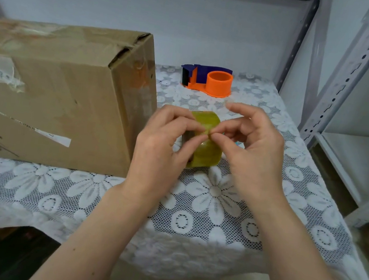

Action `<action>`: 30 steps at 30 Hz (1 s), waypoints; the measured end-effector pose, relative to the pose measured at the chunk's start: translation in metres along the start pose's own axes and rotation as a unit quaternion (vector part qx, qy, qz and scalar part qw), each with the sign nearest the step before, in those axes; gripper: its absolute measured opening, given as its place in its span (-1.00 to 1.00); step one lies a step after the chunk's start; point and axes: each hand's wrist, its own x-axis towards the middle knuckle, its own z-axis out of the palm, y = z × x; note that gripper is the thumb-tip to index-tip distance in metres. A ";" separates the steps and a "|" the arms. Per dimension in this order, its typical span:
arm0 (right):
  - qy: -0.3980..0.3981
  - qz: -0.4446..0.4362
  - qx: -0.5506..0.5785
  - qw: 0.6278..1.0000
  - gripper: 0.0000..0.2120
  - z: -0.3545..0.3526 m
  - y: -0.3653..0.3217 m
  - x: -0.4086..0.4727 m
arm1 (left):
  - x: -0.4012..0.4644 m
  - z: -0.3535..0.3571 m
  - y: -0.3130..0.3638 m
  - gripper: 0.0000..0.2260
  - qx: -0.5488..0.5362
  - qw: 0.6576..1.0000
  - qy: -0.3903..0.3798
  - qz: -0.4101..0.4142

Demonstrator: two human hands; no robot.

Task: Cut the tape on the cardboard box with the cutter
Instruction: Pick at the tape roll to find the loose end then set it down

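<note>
A worn brown cardboard box with old tape and labels stands on the left of the table. Just right of it I hold a yellowish roll of clear tape above the lace cloth. My left hand grips the roll from the left, thumb and fingers around it. My right hand pinches at the tape's surface near the top of the roll with thumb and forefinger. An orange and blue tape cutter with an empty orange hub sits behind, apart from both hands.
A white lace cloth covers the table. Grey metal shelf uprights rise at the right, with a lower shelf beyond the table edge. A dark object lies below the table's front left.
</note>
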 end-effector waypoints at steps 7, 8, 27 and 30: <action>-0.006 0.010 0.017 1.000 -0.57 0.000 0.000 0.000 | 0.001 0.000 0.003 -0.92 -0.066 0.993 0.027 -0.090; -0.004 0.015 0.017 1.000 -0.57 0.000 -0.001 0.000 | 0.001 0.000 0.006 -0.86 -0.094 0.988 0.025 -0.117; -0.052 0.178 -0.005 0.983 -0.22 -0.004 -0.020 0.002 | 0.006 0.000 0.030 -0.95 -0.394 0.810 0.076 -0.428; -0.052 0.169 -0.015 0.984 -0.25 -0.009 -0.027 0.013 | 0.013 0.001 0.029 -0.95 -0.375 0.820 0.053 -0.429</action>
